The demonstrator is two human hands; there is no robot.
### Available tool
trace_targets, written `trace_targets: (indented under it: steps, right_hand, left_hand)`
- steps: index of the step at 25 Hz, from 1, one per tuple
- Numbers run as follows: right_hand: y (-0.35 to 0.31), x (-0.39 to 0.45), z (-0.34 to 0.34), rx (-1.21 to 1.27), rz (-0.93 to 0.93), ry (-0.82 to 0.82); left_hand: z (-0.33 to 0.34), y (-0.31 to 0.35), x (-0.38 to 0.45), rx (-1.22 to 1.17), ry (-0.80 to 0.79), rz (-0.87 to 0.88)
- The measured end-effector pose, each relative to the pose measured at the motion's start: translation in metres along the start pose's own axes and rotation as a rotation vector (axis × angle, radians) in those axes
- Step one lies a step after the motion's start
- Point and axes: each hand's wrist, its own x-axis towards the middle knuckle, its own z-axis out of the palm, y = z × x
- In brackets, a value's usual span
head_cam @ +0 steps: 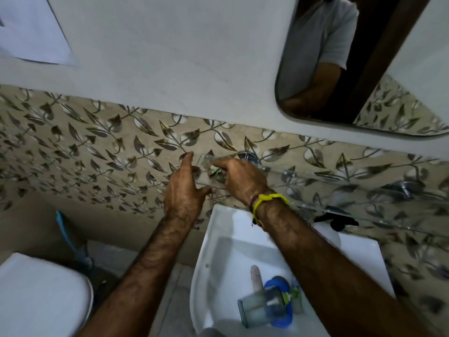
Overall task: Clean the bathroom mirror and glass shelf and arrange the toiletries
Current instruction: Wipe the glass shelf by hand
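The glass shelf (345,181) runs along the leaf-patterned tiles from the middle to the right edge. My right hand (243,178), with a yellow band on the wrist, rests on the shelf's left end, fingers pinched on a small pale wad (215,169) pressed to the glass. My left hand (184,190) is spread at the shelf's left corner, index finger up by the end and thumb at the front edge, holding nothing. The mirror (401,98) hangs above at the upper right. Toiletries lie in the white sink (226,242): a clear tumbler (257,310), a blue item (279,283) and a pale tube (255,276).
A black tap or pump head (336,221) sits below the shelf behind the sink. Chrome shelf brackets (408,187) stick out from the wall. A white toilet (41,297) fills the lower left, with a blue brush (73,242) leaning beside it.
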Motion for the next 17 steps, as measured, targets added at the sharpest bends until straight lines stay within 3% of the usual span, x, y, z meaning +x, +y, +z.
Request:
trace_targets:
  steps: [2,5,9,11,14,17]
  right_hand:
    - [-0.012,0.021,0.006,0.016,-0.005,-0.051]
    - [-0.021,0.014,0.010,0.122,-0.189,-0.175]
    - [-0.001,-0.008,0.011,0.096,-0.134,-0.020]
    - [0.004,0.005,0.008,0.002,-0.047,-0.023]
    - [0.010,-0.002,0.005,0.081,-0.150,-0.121]
    - [0.034,-0.037,0.002,0.105,-0.091,-0.023]
  left_hand:
    - [0.001,0.002,-0.004,-0.008,0.032,0.000]
    - [-0.005,0.003,-0.008,0.002,0.095,0.005]
    - [-0.011,-0.005,-0.006,-0.078,0.007,0.049]
    - [-0.009,0.001,-0.006,-0.102,-0.038,0.071]
    - [-0.007,0.005,-0.010,-0.054,-0.063,0.110]
    - [-0.008,0.008,-0.013,0.022,-0.073,0.079]
